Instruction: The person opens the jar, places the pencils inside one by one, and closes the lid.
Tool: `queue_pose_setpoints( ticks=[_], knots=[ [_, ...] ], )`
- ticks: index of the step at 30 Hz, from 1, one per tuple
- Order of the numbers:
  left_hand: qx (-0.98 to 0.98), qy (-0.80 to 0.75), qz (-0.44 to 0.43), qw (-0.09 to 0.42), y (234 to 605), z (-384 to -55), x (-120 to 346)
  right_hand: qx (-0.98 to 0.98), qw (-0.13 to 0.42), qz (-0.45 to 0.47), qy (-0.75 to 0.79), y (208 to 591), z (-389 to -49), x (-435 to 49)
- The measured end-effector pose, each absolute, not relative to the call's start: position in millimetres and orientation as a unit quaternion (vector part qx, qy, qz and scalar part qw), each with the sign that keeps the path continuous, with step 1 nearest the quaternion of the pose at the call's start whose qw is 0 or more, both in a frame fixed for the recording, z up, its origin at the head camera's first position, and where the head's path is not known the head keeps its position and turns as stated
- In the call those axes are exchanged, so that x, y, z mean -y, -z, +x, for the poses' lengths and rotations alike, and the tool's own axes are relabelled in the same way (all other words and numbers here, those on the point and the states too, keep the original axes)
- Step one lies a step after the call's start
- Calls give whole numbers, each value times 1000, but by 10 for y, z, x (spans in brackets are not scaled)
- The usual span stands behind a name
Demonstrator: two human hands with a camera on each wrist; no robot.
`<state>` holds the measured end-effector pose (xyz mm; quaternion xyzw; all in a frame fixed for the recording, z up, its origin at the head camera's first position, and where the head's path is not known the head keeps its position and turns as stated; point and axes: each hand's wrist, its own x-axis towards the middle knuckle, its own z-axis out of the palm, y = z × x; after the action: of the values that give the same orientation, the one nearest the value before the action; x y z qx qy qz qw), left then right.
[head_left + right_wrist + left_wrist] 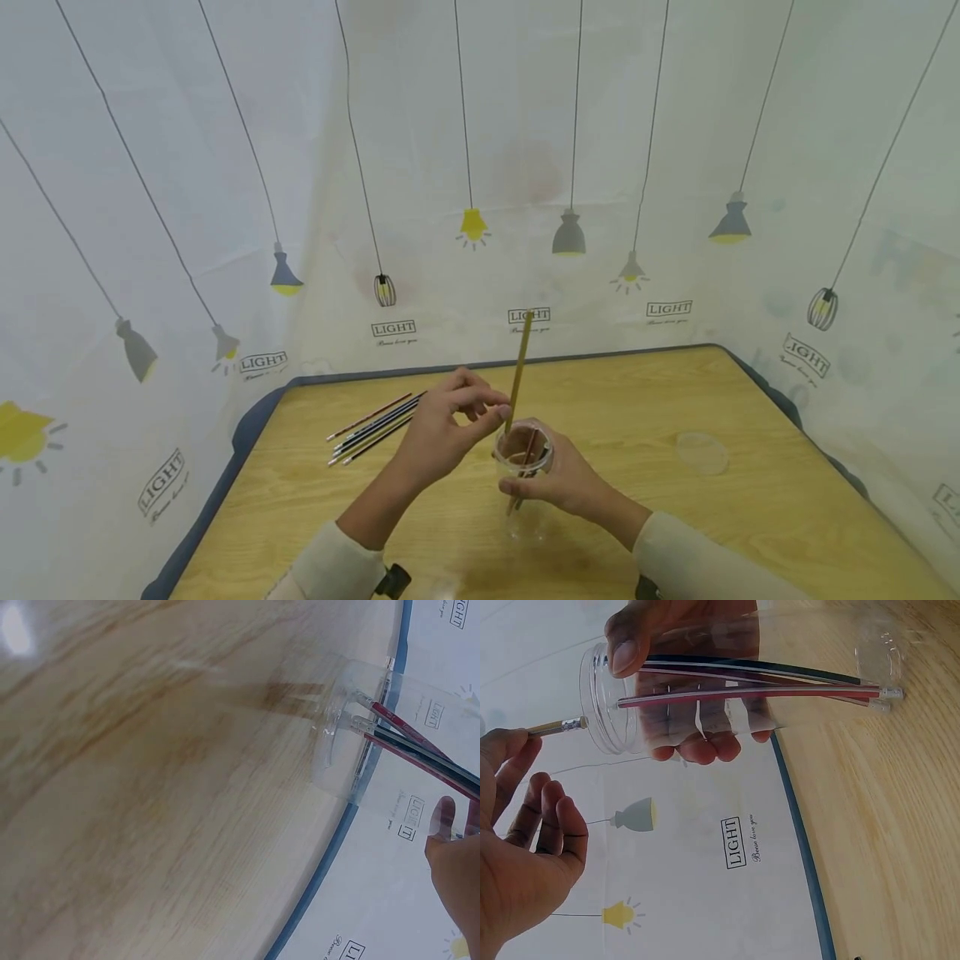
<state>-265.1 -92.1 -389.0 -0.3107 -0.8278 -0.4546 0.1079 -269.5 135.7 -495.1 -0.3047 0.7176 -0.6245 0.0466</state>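
In the head view a yellow pencil [521,367] stands nearly upright at the mouth of a clear plastic jar [523,521]. My left hand [450,425] pinches it between thumb and forefinger. The left wrist view shows the pencil's eraser end just at the jar's rim, the other fingers loosely bent. My right hand [573,475] grips the jar around its upper part. Inside the jar, several red and dark pencils [780,694] lean with their eraser ends down; the right wrist view shows these ends near the jar's bottom.
Several loose pencils [375,429], dark and red, lie on the wooden table [637,542] left of the jar. A clear round lid [702,452] lies to the right. A white cloth printed with lamps [510,125] hangs behind the table's edge.
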Motion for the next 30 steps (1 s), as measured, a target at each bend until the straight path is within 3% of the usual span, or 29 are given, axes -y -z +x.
queue_pose_setpoints(
  ticks=[18, 30],
  knots=[
    [838, 449, -302, 73, 4084, -2664, 947, -734, 50, -294, 611, 4948, -2691, -1371],
    [823, 471, -300, 108, 3879, -2666, 978, -729, 56, -292, 617, 4947, -2686, -1382]
  ],
)
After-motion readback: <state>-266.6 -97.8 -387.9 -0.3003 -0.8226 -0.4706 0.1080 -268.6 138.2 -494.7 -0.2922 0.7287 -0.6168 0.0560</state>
